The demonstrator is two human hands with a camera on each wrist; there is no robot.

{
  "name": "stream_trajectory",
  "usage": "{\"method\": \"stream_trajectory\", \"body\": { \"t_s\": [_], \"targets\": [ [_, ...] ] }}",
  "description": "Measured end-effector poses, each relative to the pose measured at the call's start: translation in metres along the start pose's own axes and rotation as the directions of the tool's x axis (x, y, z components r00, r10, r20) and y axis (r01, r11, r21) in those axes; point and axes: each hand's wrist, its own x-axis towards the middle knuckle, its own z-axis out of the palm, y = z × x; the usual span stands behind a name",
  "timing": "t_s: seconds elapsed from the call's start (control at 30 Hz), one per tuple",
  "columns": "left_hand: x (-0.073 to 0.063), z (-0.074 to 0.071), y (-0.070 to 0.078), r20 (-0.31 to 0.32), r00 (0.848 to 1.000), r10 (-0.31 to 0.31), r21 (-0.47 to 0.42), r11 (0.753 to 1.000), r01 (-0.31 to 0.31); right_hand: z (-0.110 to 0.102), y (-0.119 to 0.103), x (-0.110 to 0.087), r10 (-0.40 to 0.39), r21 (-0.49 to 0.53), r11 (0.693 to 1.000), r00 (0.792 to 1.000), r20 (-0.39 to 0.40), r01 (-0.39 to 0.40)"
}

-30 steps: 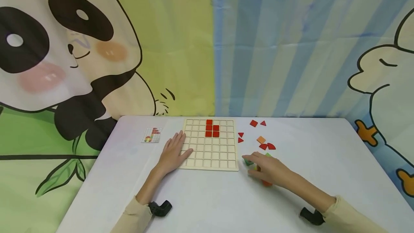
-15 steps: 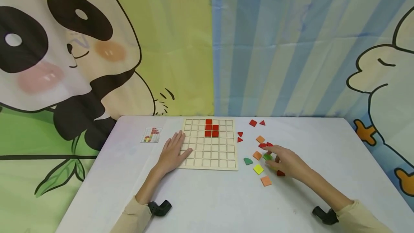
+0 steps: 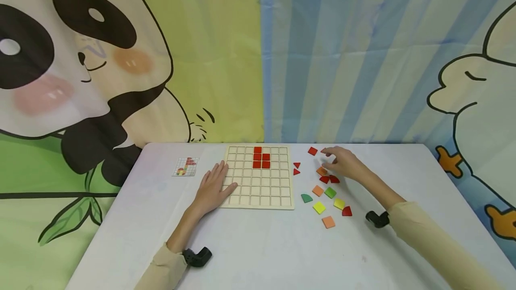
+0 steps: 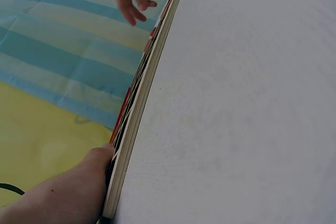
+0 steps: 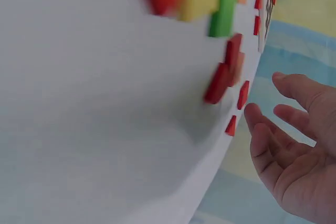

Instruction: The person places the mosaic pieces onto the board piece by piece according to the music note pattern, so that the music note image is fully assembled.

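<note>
My left hand rests flat on the left edge of a pale wooden grid board, fingers extended. Several red squares sit in the board's upper cells. On the right, my right hand hovers over loose pieces at the back of the table, thumb and fingers apart and nothing between them. Its fingertips overlap a small red triangle, mostly hidden in the head view. Close by lie a red square, an orange square partly under the thumb, and two red quarter-circles.
Two small red triangles lie beside the board's right edge. Nearer the front are a green quarter-circle, a green square, yellow squares, orange squares and a red quarter-circle. A pattern card lies at left.
My right hand has moved from the front pieces away toward the back, uncovering the yellow and green squares and the red quarter-circle. My left hand stays on the board.
</note>
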Motion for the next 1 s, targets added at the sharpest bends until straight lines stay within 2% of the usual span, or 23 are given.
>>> {"method": "stream_trajectory", "body": {
  "t_s": [0.1, 0.2, 0.3, 0.4, 0.6, 0.7, 0.8, 0.87, 1.0],
  "targets": [
    [-0.001, 0.003, -0.002, 0.005, 1.000, -0.004, 0.002, 1.000, 0.004, 0.002, -0.006, 0.026, 0.025, -0.044, 0.999, 1.000, -0.002, -0.025],
    [-0.001, 0.005, -0.002, 0.007, 1.000, -0.006, 0.007, 1.000, 0.006, 0.006, -0.010, 0.047, 0.067, -0.118, 0.991, 0.997, 0.032, -0.063],
    [0.000, 0.006, -0.002, 0.004, 1.000, 0.000, -0.003, 1.000, 0.000, 0.010, -0.011, 0.061, 0.096, -0.194, 0.978, 0.993, 0.069, -0.081],
    [0.001, 0.004, -0.001, 0.004, 1.000, -0.001, -0.005, 1.000, 0.001, 0.013, -0.008, 0.067, 0.086, -0.222, 0.973, 0.993, 0.077, -0.067],
    [0.001, 0.001, -0.001, 0.001, 1.000, -0.004, 0.005, 1.000, 0.004, 0.014, -0.001, 0.069, 0.021, -0.176, 0.984, 0.999, 0.039, -0.014],
    [0.001, 0.000, -0.001, 0.010, 1.000, -0.004, 0.007, 1.000, 0.004, 0.015, 0.000, 0.068, 0.012, -0.155, 0.988, 1.000, 0.012, -0.010],
    [0.000, -0.001, -0.001, 0.011, 1.000, -0.005, 0.009, 1.000, 0.004, 0.017, -0.006, 0.066, 0.012, -0.087, 0.996, 1.000, -0.019, -0.013],
    [0.000, -0.001, 0.000, 0.007, 1.000, -0.002, 0.008, 1.000, 0.002, 0.021, -0.014, 0.065, -0.025, -0.035, 0.999, 0.999, -0.031, 0.024],
    [0.000, -0.001, 0.001, 0.005, 1.000, -0.005, 0.005, 1.000, 0.005, 0.031, -0.040, 0.060, -0.188, 0.016, 0.982, 0.982, -0.002, 0.188]
  ]
}}
